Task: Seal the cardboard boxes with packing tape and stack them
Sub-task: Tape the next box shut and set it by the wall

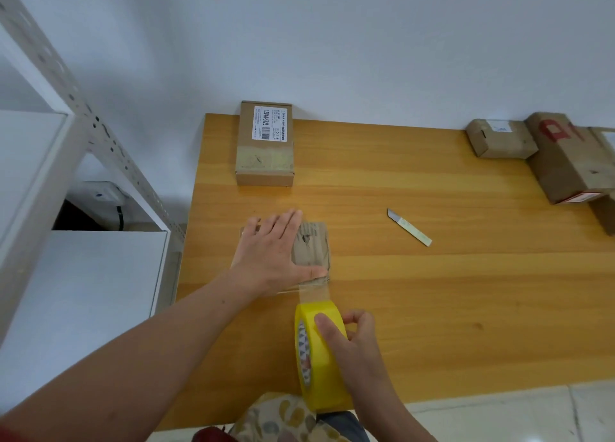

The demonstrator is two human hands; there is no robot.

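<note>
The left hand [271,252] lies flat on a small cardboard box [314,245] near the left front part of the wooden table [432,292]. Its fingers are straight and spread, pointing away from the person, and the thumb presses along the box's near edge. From that edge a strip of clear tape [314,293] runs taut toward the person to a roll of yellow packing tape [319,358]. The roll stands on edge just above the table's front and is gripped by the right hand [354,341], thumb on the outer face and fingers curled round the far side. A labelled box [265,145] sits at the far edge against the wall, well apart from the small box, with a band of tape across its near half. A cutter blade [409,227] lies bare on the wood to the right of the small box. At the far right corner a smaller brown box [499,138] touches a larger box with red print [562,162]. The blur there makes it hard to tell whether either is sealed. A white shelving rack [83,115] stands beside the table's left end.
</note>
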